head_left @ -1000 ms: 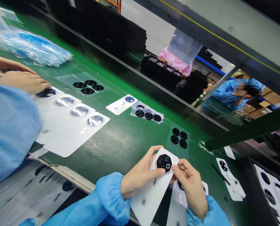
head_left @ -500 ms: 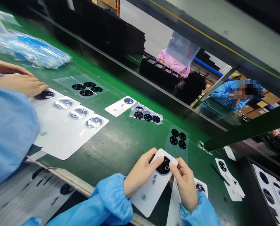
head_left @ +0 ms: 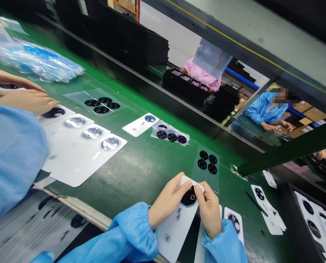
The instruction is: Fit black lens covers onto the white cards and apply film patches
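Both my hands grip a white phone back panel (head_left: 176,230) that carries a black octagonal camera cover (head_left: 188,196) near its top end. My left hand (head_left: 167,204) holds the left edge, its thumb on the cover. On the other side, my right hand (head_left: 210,212) is closed at the upper right edge, thumb also pressed on the black piece. Fingers under the panel are hidden. By my right wrist lies another white panel (head_left: 235,223) with a dark camera cover, partly behind the sleeve. Beyond my hands, a clear sheet (head_left: 207,182) bears several black octagonal pieces.
At left, a co-worker's hands (head_left: 28,95) are over a row of white panels (head_left: 78,164). A clear sheet of black pieces (head_left: 101,106), a small bag (head_left: 170,133) and plastic bags (head_left: 45,64) lie on the green bench. A black tray (head_left: 285,193) and green post (head_left: 289,149) stand right.
My right hand has shifted a little left and inward, its thumb closer to the left thumb. The held panel has dropped slightly. A distant person in blue has lowered their arms.
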### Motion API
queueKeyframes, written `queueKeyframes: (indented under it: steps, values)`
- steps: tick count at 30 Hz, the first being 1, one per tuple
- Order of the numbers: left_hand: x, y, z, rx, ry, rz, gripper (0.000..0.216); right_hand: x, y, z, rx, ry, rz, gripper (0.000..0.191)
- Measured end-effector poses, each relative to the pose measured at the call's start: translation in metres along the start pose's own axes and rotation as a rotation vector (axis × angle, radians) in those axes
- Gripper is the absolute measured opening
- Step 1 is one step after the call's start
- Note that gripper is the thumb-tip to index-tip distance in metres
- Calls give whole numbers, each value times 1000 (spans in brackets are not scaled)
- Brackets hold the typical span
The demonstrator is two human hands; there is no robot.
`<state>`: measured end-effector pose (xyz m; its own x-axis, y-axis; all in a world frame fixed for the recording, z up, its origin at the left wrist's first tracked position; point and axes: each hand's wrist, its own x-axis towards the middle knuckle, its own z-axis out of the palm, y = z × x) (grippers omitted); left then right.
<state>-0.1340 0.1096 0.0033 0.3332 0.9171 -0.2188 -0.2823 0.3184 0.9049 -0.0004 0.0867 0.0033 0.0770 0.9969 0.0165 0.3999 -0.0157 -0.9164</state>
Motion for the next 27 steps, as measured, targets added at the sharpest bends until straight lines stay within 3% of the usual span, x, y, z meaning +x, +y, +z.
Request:
queueKeyframes:
  steps: [5,9,16,27]
  values:
    - [0,5,-5,-81,-118,-109,33,-2,-3,-3,229,-106,161,42]
    - [-2,9,-6,-277,-246,-217,31,-1,-4,-5,341,-139,251,38]
    - [0,9,-6,-349,-339,-229,33,1,-10,-6,414,-129,332,36]
    - [2,3,-9,-297,-233,-206,34,-1,-15,-6,302,-152,224,35]
